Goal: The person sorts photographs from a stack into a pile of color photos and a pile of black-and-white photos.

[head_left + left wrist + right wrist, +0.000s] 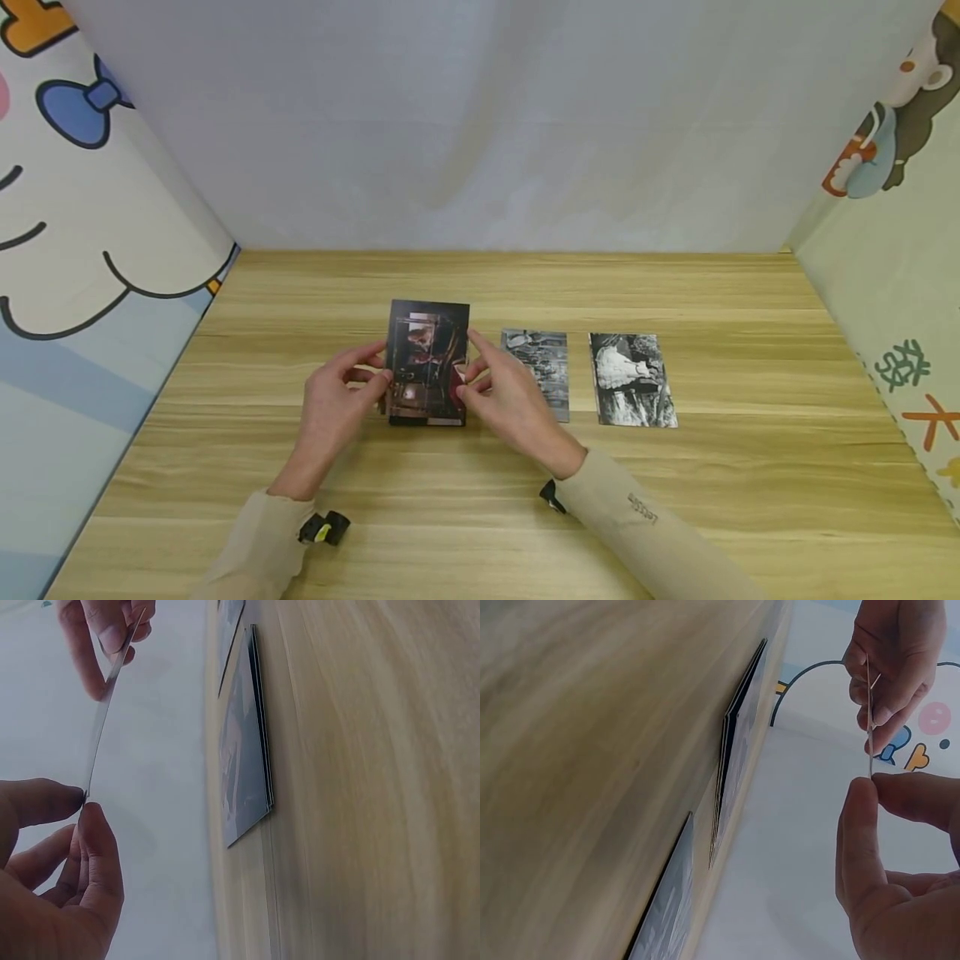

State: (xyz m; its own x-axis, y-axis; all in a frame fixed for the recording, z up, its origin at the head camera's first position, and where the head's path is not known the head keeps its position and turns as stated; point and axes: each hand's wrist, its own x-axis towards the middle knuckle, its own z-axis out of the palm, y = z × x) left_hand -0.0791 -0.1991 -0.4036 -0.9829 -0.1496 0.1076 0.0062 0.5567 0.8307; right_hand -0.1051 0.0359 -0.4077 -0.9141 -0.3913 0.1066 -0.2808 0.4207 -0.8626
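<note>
Wooden table (480, 533) first, walled by white cloth at twelve o'clock. Two grey photos (630, 379) lie flat at three o'clock of our hands, side by side, faces up for viewing. We hold one dark card (427, 362) above a thin stack (259, 742), left hand (333, 408) and right hand (510, 400) each pinching an edge, likely to spare its face.

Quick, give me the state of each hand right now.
Left hand: pinches the left edge of the colour photo card, held above the table.
Right hand: pinches the same card's right edge.
</note>
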